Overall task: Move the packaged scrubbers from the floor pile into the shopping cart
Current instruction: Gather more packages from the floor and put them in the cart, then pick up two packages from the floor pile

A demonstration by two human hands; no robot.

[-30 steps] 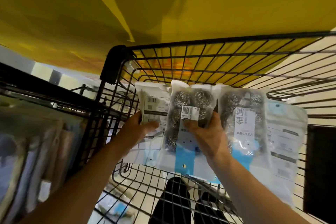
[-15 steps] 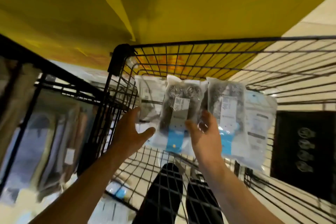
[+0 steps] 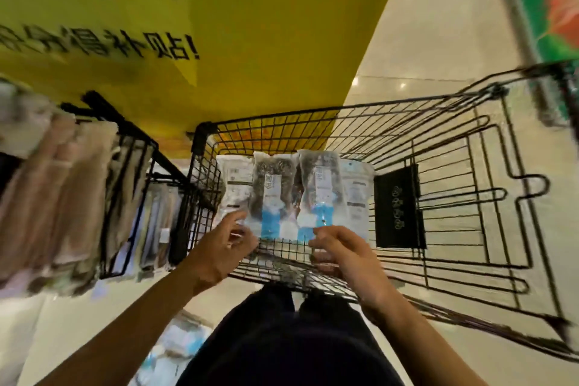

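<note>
**Q:** Where do the packaged scrubbers (image 3: 294, 194) sit, and why that way?

**A:** Inside the shopping cart (image 3: 445, 197), leaning in a row against its far-left corner. Standing side by side, they likely leave the rest of the cart's floor free for more.

**Q:** And the hands?

**A:** Both hover at the packs' lower edges. The left hand (image 3: 221, 249) has its fingers loosely spread, gripping nothing; a fingertip is near the leftmost pack. The right hand (image 3: 340, 252) has curled fingers just below the row; blur hides whether its grip pinches a pack edge.

**Q:** What remains?

**A:** Blurred packs (image 3: 175, 351) lie on the floor below the cart's near edge.
</note>
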